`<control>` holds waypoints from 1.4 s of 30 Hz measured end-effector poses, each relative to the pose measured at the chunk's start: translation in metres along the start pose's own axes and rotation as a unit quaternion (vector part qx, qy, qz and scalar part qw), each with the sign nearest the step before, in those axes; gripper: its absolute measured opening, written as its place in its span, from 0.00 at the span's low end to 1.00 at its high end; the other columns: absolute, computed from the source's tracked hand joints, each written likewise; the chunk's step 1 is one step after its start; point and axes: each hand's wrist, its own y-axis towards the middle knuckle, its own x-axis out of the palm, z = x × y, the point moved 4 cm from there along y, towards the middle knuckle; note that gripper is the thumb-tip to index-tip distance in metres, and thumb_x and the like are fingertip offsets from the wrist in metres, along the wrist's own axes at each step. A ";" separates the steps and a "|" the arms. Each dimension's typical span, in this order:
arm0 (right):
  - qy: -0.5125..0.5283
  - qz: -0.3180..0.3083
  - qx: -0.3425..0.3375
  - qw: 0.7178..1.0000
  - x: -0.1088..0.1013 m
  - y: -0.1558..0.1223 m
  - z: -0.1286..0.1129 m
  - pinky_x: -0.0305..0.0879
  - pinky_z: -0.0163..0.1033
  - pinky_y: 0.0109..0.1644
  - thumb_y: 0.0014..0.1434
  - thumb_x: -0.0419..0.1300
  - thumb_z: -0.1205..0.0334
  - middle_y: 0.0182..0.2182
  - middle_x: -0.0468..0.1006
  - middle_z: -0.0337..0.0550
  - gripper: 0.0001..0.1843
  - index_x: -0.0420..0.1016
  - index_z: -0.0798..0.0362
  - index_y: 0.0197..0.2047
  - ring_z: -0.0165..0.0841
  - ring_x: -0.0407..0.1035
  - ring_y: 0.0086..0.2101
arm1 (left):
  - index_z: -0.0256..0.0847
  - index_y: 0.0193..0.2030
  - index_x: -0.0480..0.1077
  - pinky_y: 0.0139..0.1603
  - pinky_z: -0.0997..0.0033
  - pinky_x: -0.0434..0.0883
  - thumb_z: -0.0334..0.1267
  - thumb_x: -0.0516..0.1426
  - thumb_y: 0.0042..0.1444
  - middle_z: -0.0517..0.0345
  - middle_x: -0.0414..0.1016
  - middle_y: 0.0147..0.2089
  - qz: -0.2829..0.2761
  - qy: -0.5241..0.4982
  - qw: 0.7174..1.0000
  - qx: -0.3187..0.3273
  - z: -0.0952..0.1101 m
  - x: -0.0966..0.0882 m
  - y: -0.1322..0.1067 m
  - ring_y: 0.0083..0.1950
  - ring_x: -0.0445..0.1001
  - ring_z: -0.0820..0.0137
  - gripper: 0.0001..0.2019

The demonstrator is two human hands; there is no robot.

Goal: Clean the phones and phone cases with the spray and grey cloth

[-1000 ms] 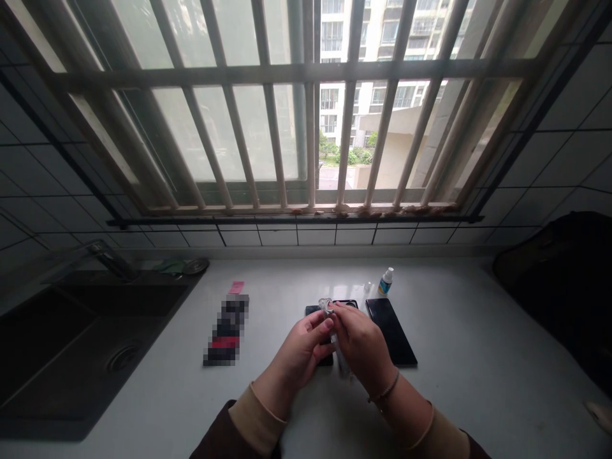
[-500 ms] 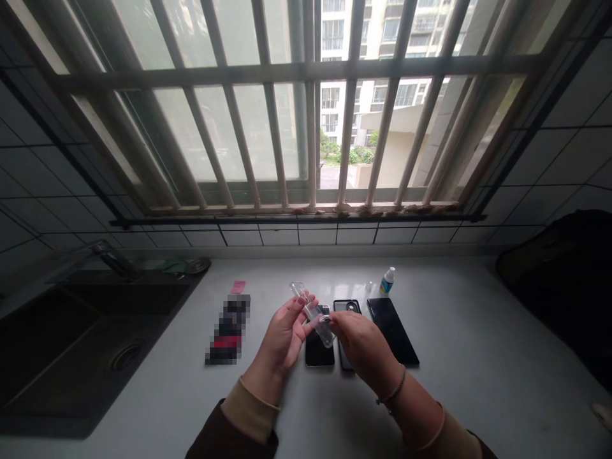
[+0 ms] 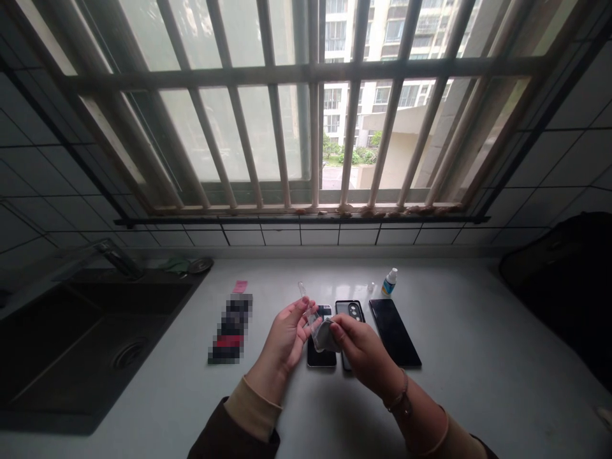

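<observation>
1. The left hand (image 3: 284,341) pinches the near end of a clear plastic phone case (image 3: 310,311) between thumb and fingers; the case's long axis tilts up and away, its far end pointing slightly left
2. The right hand (image 3: 363,347) closes its fingers on a crumpled grey cloth (image 3: 326,336), pressed against the case
3. Under the hands, a black smartphone (image 3: 321,358) and a black phone case (image 3: 349,311) with a camera cutout lie side by side on the white countertop (image 3: 459,382), a slim glossy black phone (image 3: 394,331) just right of them
4. Farther back stands a small white bottle with a blue label (image 3: 389,282)
5. To the left lie a blurred packet (image 3: 230,328) and a pink slip (image 3: 240,286), beside a dark steel sink (image 3: 138,296)
6. Beyond, a window with pale metal bars (image 3: 306,75)
</observation>
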 end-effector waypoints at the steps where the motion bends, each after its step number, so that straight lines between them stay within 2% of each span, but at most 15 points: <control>1: 0.045 0.000 0.017 0.999 0.002 0.000 0.003 0.63 0.36 0.37 0.75 0.54 0.44 0.32 0.77 0.40 0.21 0.78 0.51 0.42 0.33 0.68 0.32 | 0.34 0.47 0.75 0.56 0.53 0.81 0.37 0.69 0.60 0.39 0.78 0.52 0.002 0.002 1.000 -0.001 0.000 0.000 0.000 0.55 0.79 0.58 0.12; 4: 0.220 0.042 0.073 0.972 0.008 0.003 0.016 0.67 0.37 0.40 0.71 0.59 0.40 0.34 0.78 0.41 0.22 0.78 0.51 0.41 0.33 0.69 0.34 | 0.35 0.47 0.75 0.50 0.59 0.83 0.40 0.69 0.60 0.42 0.78 0.48 0.009 0.001 1.000 -0.007 0.000 0.001 -0.002 0.50 0.80 0.60 0.15; 7: 0.380 0.122 0.121 0.909 0.008 0.005 0.024 0.71 0.39 0.45 0.64 0.68 0.39 0.36 0.80 0.41 0.22 0.78 0.51 0.42 0.33 0.72 0.36 | 0.37 0.45 0.73 0.40 0.68 0.82 0.41 0.71 0.58 0.54 0.76 0.39 0.005 -0.011 1.000 -0.016 0.000 0.002 -0.004 0.38 0.79 0.69 0.16; 10: 0.455 0.155 0.137 0.866 0.006 0.007 0.023 0.74 0.42 0.49 0.57 0.74 0.41 0.38 0.82 0.42 0.23 0.79 0.51 0.42 0.35 0.76 0.39 | 0.39 0.43 0.71 0.28 0.80 0.75 0.39 0.73 0.55 0.65 0.69 0.31 0.004 -0.016 0.999 -0.029 -0.003 0.002 -0.004 0.26 0.70 0.79 0.17; 13: 0.482 0.141 0.137 0.854 0.006 0.007 0.017 0.75 0.46 0.51 0.56 0.75 0.42 0.41 0.84 0.44 0.23 0.80 0.50 0.43 0.38 0.78 0.43 | 0.39 0.43 0.70 0.23 0.83 0.71 0.40 0.74 0.53 0.67 0.67 0.29 0.011 0.006 0.999 -0.030 -0.006 0.001 -0.003 0.24 0.68 0.80 0.19; 17: 0.464 0.098 0.143 0.868 0.010 0.006 0.014 0.76 0.47 0.53 0.59 0.73 0.41 0.43 0.85 0.46 0.23 0.80 0.51 0.44 0.39 0.79 0.43 | 0.40 0.48 0.70 0.29 0.79 0.77 0.37 0.75 0.52 0.64 0.72 0.32 0.057 0.042 0.997 -0.001 -0.006 -0.002 0.000 0.26 0.72 0.78 0.22; 19: 0.445 0.103 0.152 0.876 0.011 0.006 0.017 0.77 0.47 0.52 0.59 0.73 0.41 0.43 0.85 0.47 0.23 0.79 0.52 0.44 0.38 0.79 0.43 | 0.40 0.49 0.70 0.35 0.76 0.80 0.40 0.71 0.58 0.59 0.75 0.35 0.059 0.035 0.998 0.005 -0.005 -0.001 0.000 0.30 0.76 0.75 0.18; 21: 0.440 0.125 0.167 0.874 0.010 0.007 0.023 0.77 0.48 0.53 0.58 0.73 0.41 0.43 0.85 0.47 0.24 0.79 0.52 0.44 0.39 0.80 0.42 | 0.40 0.52 0.72 0.45 0.69 0.81 0.47 0.64 0.66 0.51 0.78 0.41 0.041 0.009 0.999 -0.001 -0.003 0.004 0.000 0.39 0.81 0.69 0.15; 23: 0.448 0.144 0.178 0.864 0.009 0.008 0.028 0.77 0.51 0.54 0.55 0.75 0.40 0.43 0.85 0.47 0.26 0.77 0.51 0.45 0.41 0.80 0.43 | 0.41 0.58 0.72 0.54 0.62 0.80 0.53 0.55 0.72 0.43 0.80 0.52 0.007 -0.019 1.000 -0.013 -0.001 0.010 -0.003 0.51 0.82 0.63 0.19; 25: 0.446 0.143 0.178 0.865 0.009 0.009 0.031 0.77 0.53 0.55 0.54 0.74 0.39 0.44 0.85 0.49 0.27 0.77 0.51 0.45 0.43 0.81 0.43 | 0.45 0.66 0.70 0.60 0.58 0.77 0.56 0.50 0.73 0.41 0.77 0.61 -0.040 -0.037 0.998 -0.031 -0.002 0.018 -0.009 0.59 0.79 0.60 0.24; 29: 0.390 0.106 0.166 0.900 0.011 0.009 0.030 0.78 0.53 0.52 0.62 0.66 0.36 0.45 0.86 0.53 0.27 0.76 0.52 0.50 0.46 0.82 0.45 | 0.48 0.75 0.59 0.53 0.58 0.77 0.61 0.49 0.72 0.40 0.75 0.65 -0.139 -0.059 0.985 -0.087 -0.011 0.029 -0.020 0.53 0.81 0.59 0.32; 31: 0.363 0.098 0.160 0.913 0.011 0.009 0.031 0.79 0.52 0.50 0.64 0.63 0.36 0.46 0.86 0.54 0.28 0.76 0.52 0.51 0.46 0.82 0.45 | 0.47 0.76 0.57 0.49 0.62 0.77 0.60 0.49 0.71 0.39 0.76 0.63 -0.148 -0.067 0.982 -0.100 -0.015 0.029 -0.021 0.50 0.81 0.60 0.33; 34: 0.312 0.105 0.163 0.930 0.006 0.009 0.035 0.79 0.49 0.47 0.65 0.63 0.36 0.46 0.85 0.53 0.27 0.78 0.52 0.49 0.45 0.81 0.43 | 0.48 0.76 0.56 0.47 0.62 0.77 0.60 0.49 0.72 0.41 0.77 0.60 -0.121 -0.068 0.985 -0.107 -0.018 0.026 -0.019 0.50 0.81 0.60 0.32; 38: 0.119 0.188 0.114 0.968 -0.020 0.006 0.032 0.77 0.44 0.43 0.68 0.58 0.35 0.39 0.85 0.49 0.27 0.80 0.52 0.45 0.43 0.79 0.38 | 0.50 0.78 0.52 0.50 0.56 0.77 0.62 0.50 0.70 0.41 0.77 0.56 -0.112 -0.029 0.984 -0.137 -0.018 0.026 -0.021 0.52 0.81 0.57 0.35; 42: -0.121 0.274 0.029 0.954 -0.046 -0.001 0.010 0.75 0.44 0.44 0.74 0.54 0.42 0.38 0.86 0.50 0.24 0.81 0.52 0.51 0.43 0.80 0.38 | 0.49 0.80 0.49 0.50 0.54 0.77 0.64 0.49 0.69 0.40 0.78 0.53 -0.160 0.020 0.970 -0.181 -0.022 0.032 -0.032 0.48 0.81 0.57 0.39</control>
